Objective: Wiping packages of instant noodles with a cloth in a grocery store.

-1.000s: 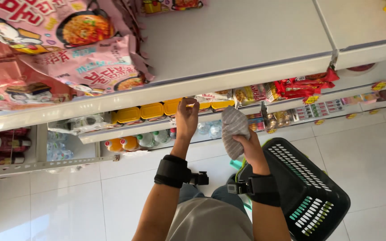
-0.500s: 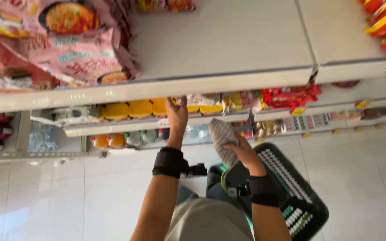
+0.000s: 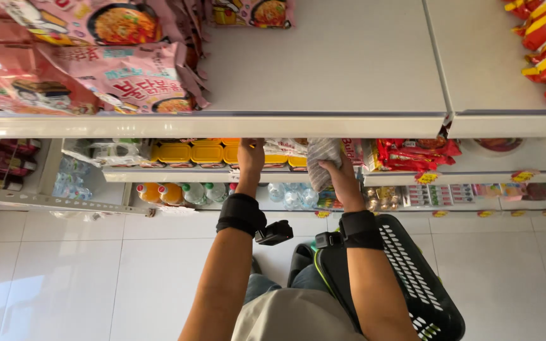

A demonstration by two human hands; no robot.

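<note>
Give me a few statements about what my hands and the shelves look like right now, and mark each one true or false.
1. The right hand holds a grey patterned packet. True.
2. The left hand holds a bottle. False: it reaches toward the shelf with yellow tubs, and I cannot tell whether it grips anything.
3. A black basket hangs at the right forearm. True.
4. The top shelf is packed full across. False: pink noodle packs fill only its left part; the middle is bare.
5. Both wrists wear black bands. True.
</note>
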